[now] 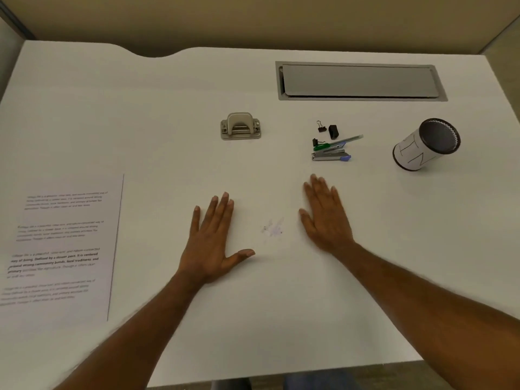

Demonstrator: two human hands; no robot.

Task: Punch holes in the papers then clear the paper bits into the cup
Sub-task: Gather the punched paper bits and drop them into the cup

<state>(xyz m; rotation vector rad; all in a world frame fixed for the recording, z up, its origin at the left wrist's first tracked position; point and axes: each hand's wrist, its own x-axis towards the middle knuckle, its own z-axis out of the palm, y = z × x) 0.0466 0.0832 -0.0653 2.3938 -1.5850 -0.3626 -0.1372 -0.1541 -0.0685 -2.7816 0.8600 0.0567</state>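
Note:
A small scatter of pale paper bits (273, 228) lies on the white desk (168, 108) between my hands. My left hand (211, 238) rests flat on the desk left of the bits, fingers straight, thumb spread toward them. My right hand (323, 213) lies to their right, fingers straight and together, holding nothing. The grey hole punch (241, 126) stands farther back, apart from both hands. The cup (425, 144), wrapped in white paper with a dark mesh rim, stands at the right. Printed papers (60, 246) lie at the desk's left edge.
A stapler (332, 156), a green pen (337, 142), binder clips (321, 127) and a small black object (333, 131) sit in a cluster behind my right hand. A grey cable hatch (360, 81) is set in the desk at the back right.

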